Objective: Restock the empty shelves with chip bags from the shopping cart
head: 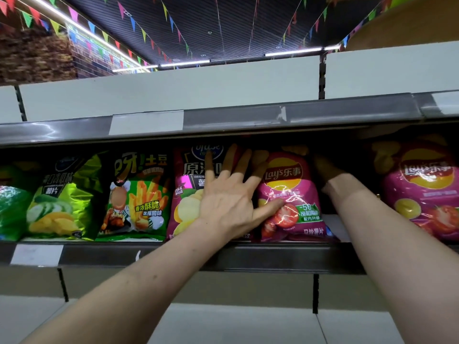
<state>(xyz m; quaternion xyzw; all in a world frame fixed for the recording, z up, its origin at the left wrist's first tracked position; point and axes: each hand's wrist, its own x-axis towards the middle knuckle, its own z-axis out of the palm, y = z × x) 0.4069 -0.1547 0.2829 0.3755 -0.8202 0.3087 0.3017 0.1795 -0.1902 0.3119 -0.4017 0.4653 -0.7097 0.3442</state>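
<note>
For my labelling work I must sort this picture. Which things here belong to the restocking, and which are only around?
In the job: left hand, right hand, pink Lay's bag between them, shelf.

Only around: green fries bag, cucumber chip bag, far-right Lay's bag, pennant flags, ceiling lights.
</note>
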